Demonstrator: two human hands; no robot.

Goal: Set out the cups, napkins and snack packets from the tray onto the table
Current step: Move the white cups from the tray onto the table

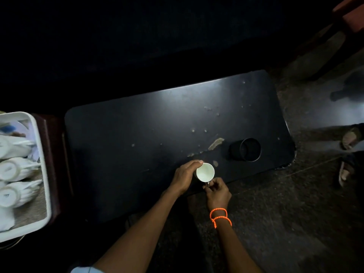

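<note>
Dim room, scuffed black rectangular table [137, 134] w/ 1 black cylindrical holder [246, 149]; 1 white ceramic cup [205, 172] at near edge, left hand [184, 179] wrapped round it, right hand [216, 191] pinching handle; white plastic tray [42, 154] far left, 3 napkin rolls [13, 169] visible.

Left hand [184, 179] curled, thumb forward, fingers wrapped; right hand [216, 191] just beside it, fingertips [206, 187] pinched together, wrist ringed by an orange bead band [219, 216], both forearms bare.

A white cup [205, 172] stands upright, mouth up and empty, near the front edge of the dark surface [137, 138]. Three more white cups [13, 170] lie on their sides in the white tray [42, 154] at the far left.
</note>
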